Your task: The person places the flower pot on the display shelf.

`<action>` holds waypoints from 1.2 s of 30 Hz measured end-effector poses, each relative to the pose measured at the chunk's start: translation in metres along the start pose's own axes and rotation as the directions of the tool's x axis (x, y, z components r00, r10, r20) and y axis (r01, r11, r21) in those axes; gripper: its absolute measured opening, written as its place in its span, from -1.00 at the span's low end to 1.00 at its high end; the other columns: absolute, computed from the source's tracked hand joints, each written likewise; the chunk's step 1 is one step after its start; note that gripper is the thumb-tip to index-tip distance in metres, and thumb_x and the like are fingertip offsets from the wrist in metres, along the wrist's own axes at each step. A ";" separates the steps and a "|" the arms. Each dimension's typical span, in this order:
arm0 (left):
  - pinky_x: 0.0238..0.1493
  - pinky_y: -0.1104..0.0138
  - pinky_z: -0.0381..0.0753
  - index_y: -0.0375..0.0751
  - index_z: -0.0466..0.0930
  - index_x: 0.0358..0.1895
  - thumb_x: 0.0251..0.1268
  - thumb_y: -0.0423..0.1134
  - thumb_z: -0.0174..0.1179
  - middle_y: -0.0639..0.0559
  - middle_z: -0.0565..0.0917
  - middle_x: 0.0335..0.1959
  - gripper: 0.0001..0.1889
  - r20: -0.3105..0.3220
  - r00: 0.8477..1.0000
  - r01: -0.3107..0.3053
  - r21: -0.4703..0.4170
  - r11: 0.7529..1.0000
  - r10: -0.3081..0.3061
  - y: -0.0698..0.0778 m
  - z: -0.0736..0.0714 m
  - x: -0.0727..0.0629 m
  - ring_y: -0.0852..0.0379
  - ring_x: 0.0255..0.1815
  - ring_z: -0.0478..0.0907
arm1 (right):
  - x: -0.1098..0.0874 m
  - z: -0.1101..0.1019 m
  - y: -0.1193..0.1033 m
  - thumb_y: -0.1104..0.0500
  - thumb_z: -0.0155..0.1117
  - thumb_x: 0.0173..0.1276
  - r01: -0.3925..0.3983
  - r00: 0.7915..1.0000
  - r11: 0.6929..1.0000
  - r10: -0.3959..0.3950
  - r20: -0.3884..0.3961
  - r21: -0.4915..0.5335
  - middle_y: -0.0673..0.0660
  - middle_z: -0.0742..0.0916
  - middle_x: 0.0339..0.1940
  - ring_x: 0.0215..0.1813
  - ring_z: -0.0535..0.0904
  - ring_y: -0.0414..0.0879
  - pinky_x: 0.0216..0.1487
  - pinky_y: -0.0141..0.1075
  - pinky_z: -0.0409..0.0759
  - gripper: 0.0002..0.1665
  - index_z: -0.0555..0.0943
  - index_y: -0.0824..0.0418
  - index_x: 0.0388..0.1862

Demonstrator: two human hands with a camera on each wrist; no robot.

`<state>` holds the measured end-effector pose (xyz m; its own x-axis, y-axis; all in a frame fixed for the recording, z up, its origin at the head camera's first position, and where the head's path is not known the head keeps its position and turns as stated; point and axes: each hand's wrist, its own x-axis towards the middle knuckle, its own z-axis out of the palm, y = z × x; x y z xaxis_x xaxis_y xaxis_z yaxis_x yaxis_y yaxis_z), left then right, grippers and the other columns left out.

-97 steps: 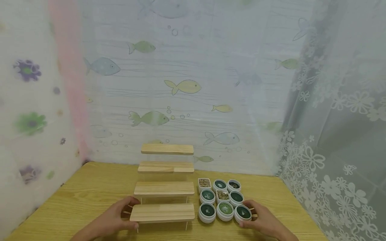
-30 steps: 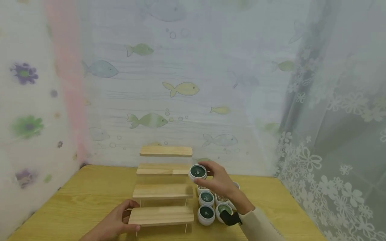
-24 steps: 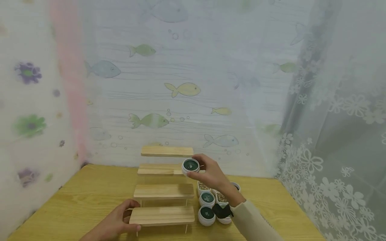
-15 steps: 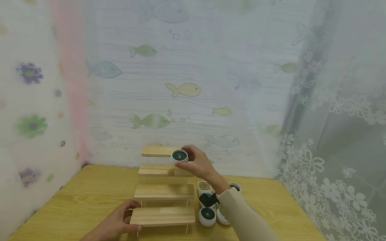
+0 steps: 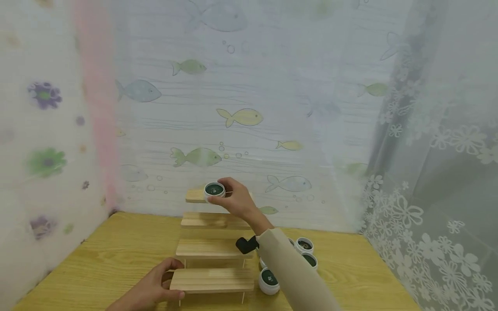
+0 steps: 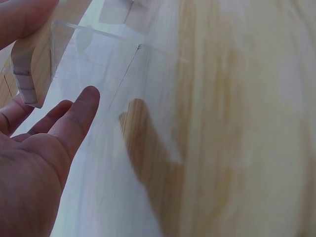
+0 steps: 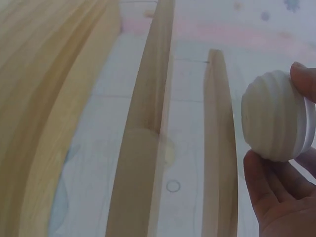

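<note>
A tiered display stand with several light wooden boards and clear supports stands on the table; its lowest board [image 5: 212, 280] is nearest me. My left hand [image 5: 155, 285] grips the left end of that board, thumb at the front edge and fingers behind. In the left wrist view its fingers [image 6: 81, 111] lie beside a clear support panel [image 6: 94, 54]. My right hand [image 5: 238, 199] holds a small round white pot [image 5: 214, 191] with dark green contents, in front of the top board [image 5: 193, 195]. The right wrist view shows the pot's ridged side [image 7: 274, 116] between thumb and fingers.
Several more white pots stand right of the stand, such as a front one [image 5: 269, 280] and a back one [image 5: 304, 245]; my right sleeve [image 5: 295, 272] hides some. A fish-printed curtain [image 5: 249, 86] hangs behind the wooden table [image 5: 350, 268].
My right hand has taken the front right pot from the group, lifted it, and carried it up and left to the top board. The left hand has stayed on the lowest board.
</note>
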<state>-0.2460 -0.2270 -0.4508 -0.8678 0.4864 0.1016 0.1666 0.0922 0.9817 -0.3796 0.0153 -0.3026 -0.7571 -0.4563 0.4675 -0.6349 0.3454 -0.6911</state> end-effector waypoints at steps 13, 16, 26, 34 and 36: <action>-0.10 0.23 0.59 -0.56 0.13 0.17 0.23 -0.38 0.27 -0.34 0.31 0.12 -0.41 0.015 1.000 0.008 -0.042 0.999 -0.007 -0.001 0.001 0.000 -0.08 0.06 0.46 | 0.021 0.014 0.004 -0.13 0.41 0.17 -0.045 0.999 0.999 0.045 0.010 0.003 -0.04 0.62 -0.06 -0.13 0.56 -0.20 -0.13 -0.31 0.55 -0.25 0.45 0.17 0.27; -0.09 0.24 0.58 -0.56 0.13 0.18 0.24 -0.37 0.26 -0.35 0.29 0.14 -0.41 0.014 1.000 0.008 -0.039 0.999 -0.008 0.000 0.001 0.000 -0.07 0.06 0.46 | 0.025 0.016 0.003 -0.14 0.41 0.17 -0.043 0.999 0.999 0.043 0.019 -0.002 -0.03 0.62 -0.06 -0.13 0.56 -0.21 -0.14 -0.32 0.56 -0.20 0.43 0.21 0.29; -0.08 0.25 0.57 -0.56 0.12 0.19 0.24 -0.36 0.26 -0.38 0.24 0.18 -0.40 0.003 1.000 0.009 -0.026 1.000 -0.009 -0.001 0.001 0.000 -0.08 0.08 0.44 | 0.034 0.023 0.000 -0.16 0.40 0.17 -0.053 0.997 0.998 0.055 0.057 -0.030 -0.03 0.64 -0.09 -0.12 0.56 -0.22 -0.18 -0.33 0.56 -0.21 0.44 0.18 0.29; -0.09 0.23 0.58 -0.55 0.12 0.18 0.24 -0.37 0.26 -0.34 0.28 0.13 -0.41 0.005 1.000 0.014 -0.050 0.999 -0.014 0.000 0.001 -0.001 -0.08 0.06 0.45 | 0.037 0.026 -0.001 -0.14 0.41 0.17 -0.049 0.996 0.998 0.051 0.069 -0.035 -0.03 0.65 -0.10 -0.13 0.57 -0.22 -0.18 -0.35 0.56 -0.26 0.45 0.13 0.27; -0.09 0.23 0.58 -0.55 0.12 0.18 0.24 -0.38 0.26 -0.33 0.30 0.12 -0.41 0.007 1.000 0.012 -0.053 0.999 -0.011 0.001 0.002 -0.001 -0.08 0.06 0.46 | 0.038 0.026 -0.001 -0.14 0.40 0.18 -0.048 0.996 0.998 0.050 0.070 -0.042 -0.01 0.65 -0.08 -0.11 0.58 -0.21 -0.16 -0.34 0.56 -0.24 0.44 0.16 0.29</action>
<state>-0.2444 -0.2258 -0.4504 -0.8666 0.4910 0.0893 0.1313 0.0517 0.9900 -0.4036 -0.0239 -0.2991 -0.7755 -0.4946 0.3923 -0.6041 0.4011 -0.6886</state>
